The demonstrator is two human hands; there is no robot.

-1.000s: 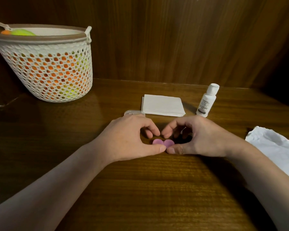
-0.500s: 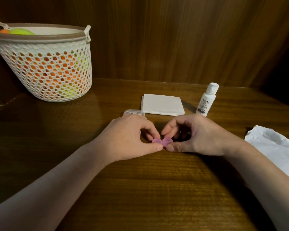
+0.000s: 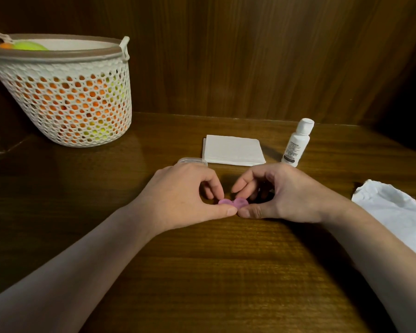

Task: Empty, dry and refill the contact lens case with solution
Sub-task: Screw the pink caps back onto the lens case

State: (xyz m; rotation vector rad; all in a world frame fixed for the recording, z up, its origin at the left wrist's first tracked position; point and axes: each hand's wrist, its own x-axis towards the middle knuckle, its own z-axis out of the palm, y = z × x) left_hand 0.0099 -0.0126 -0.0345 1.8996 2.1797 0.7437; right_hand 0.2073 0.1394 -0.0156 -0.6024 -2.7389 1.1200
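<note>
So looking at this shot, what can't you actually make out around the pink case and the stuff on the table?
Head view only:
- Small pink plastic lens case: left hand and right hand pinch it, hiding whether its caps are on.
- Clear plastic object: mostly behind the left hand.
- White squeeze bottle: label print too small.
- Crumpled white tissue: cut by the right edge.
- White mesh basket: contents only glimpsed through holes.
</note>
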